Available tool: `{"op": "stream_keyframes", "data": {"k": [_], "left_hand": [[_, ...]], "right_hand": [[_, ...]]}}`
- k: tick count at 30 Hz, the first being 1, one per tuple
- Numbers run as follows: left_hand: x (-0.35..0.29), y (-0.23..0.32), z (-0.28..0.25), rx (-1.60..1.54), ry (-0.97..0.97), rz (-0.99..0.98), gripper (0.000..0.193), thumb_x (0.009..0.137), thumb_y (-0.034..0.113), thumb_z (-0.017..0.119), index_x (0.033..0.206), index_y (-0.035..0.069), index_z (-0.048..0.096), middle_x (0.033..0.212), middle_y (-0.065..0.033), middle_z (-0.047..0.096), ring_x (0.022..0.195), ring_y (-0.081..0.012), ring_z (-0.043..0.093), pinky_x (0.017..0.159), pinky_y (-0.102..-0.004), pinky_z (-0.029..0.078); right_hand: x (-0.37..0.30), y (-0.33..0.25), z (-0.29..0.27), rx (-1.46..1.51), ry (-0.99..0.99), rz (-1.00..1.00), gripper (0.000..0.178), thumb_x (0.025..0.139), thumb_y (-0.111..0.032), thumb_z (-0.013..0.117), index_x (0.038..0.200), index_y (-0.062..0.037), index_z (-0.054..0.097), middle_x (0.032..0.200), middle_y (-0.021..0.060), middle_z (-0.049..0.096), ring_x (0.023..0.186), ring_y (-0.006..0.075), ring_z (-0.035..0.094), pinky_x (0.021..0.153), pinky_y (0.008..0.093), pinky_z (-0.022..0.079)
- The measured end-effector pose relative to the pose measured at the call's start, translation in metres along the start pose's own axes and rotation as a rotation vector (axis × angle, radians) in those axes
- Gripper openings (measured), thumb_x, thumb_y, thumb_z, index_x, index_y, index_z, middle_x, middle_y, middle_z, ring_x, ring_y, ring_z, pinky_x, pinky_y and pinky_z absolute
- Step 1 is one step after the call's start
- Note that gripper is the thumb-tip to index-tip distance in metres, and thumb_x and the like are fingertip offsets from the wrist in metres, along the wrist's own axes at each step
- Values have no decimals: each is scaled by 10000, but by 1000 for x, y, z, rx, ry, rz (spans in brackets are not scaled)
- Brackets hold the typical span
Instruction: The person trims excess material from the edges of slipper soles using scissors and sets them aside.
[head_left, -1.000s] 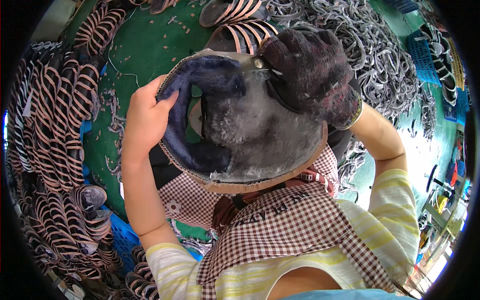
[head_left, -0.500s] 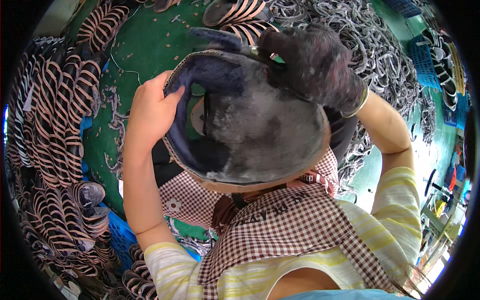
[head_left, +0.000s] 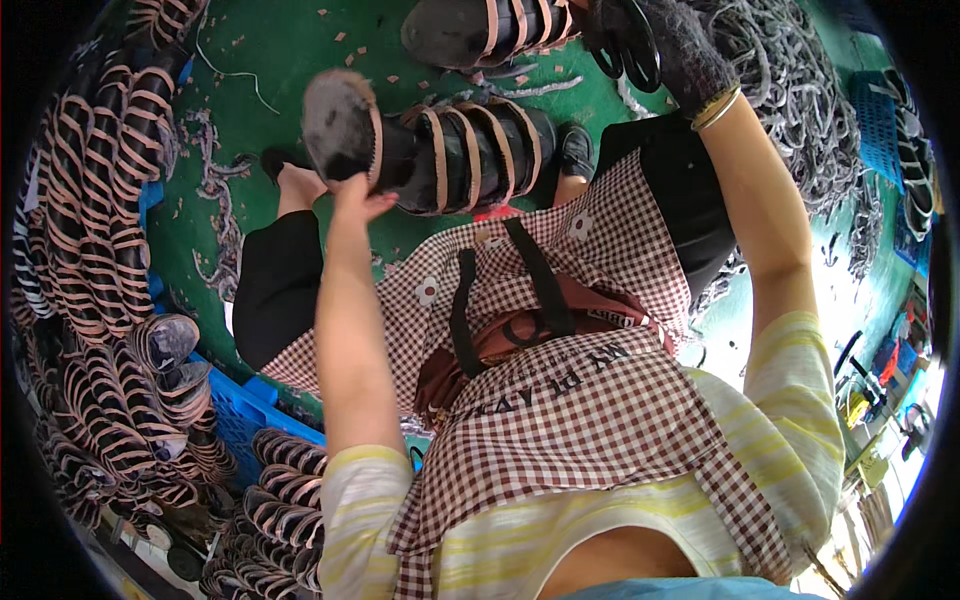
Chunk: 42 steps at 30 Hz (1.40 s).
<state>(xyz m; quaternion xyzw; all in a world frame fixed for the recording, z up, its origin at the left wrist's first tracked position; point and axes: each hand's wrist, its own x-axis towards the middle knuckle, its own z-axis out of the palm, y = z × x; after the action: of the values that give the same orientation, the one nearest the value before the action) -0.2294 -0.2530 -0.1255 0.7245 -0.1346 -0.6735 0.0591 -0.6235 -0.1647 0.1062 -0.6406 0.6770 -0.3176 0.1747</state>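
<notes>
My left hand (head_left: 356,198) grips the lower edge of a dark slipper (head_left: 340,125) with a grey fuzzy sole and a pale trim band. Its thumb sticks out to the right, while the other fingers are partly hidden behind the slipper. The slipper is at the left end of a nested row of black slippers (head_left: 470,160) with beige bands, lying between my feet. At the top edge my right hand (head_left: 690,60), in a dark fuzzy glove, is closed around scissors (head_left: 640,50) with black loop handles. The scissors' blades are out of view.
Another slipper row (head_left: 490,28) lies farther off on the green floor. Stacked slippers (head_left: 110,200) crowd the left side beside a blue crate (head_left: 235,410). A heap of grey fuzzy trimmings (head_left: 770,100) fills the upper right, with a blue basket (head_left: 860,125) beyond it.
My left hand has carried the slipper away from in front of my chest, out to the row on the floor. My right hand has moved off the slipper, toward the top edge.
</notes>
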Motion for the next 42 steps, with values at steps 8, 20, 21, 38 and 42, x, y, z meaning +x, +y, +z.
{"op": "stream_keyframes", "data": {"k": [8,20,21,38,42], "left_hand": [[-20,-17,60,839,-43,-198,787,775,672,321,1234,41,424,989,-237,583,826,-323,604,682,-414,484],[36,62,201,853,127,1370,565,656,265,696,1134,35,505,1148,-182,506,1054,-340,467,908,-386,368],[49,66,226,708,17,1351,552,647,231,695,1119,22,501,1139,-201,506,1056,-353,467,902,-393,370],[-200,72,64,927,-364,938,306,764,-77,485,1063,-24,519,947,-34,571,862,-103,516,772,-257,410],[-240,43,47,773,-533,1159,344,757,-90,489,1099,-52,505,1021,-74,581,954,-136,523,844,-253,390]], "right_hand": [[0,14,10,826,-33,260,286,828,-153,594,1053,14,538,856,96,616,762,163,583,659,256,462],[3,12,-9,-198,157,-11,419,750,-126,670,1141,-74,529,973,60,624,868,148,593,750,259,461],[6,5,-7,207,83,277,424,734,-163,694,1125,-93,547,902,47,620,818,124,584,709,244,458],[11,-22,-9,-78,66,-86,362,682,-224,659,1005,-110,544,854,135,590,798,327,571,660,386,460],[-3,-41,-12,-112,134,-203,359,679,-242,641,1000,-103,559,887,124,597,812,315,574,677,386,463]]}}
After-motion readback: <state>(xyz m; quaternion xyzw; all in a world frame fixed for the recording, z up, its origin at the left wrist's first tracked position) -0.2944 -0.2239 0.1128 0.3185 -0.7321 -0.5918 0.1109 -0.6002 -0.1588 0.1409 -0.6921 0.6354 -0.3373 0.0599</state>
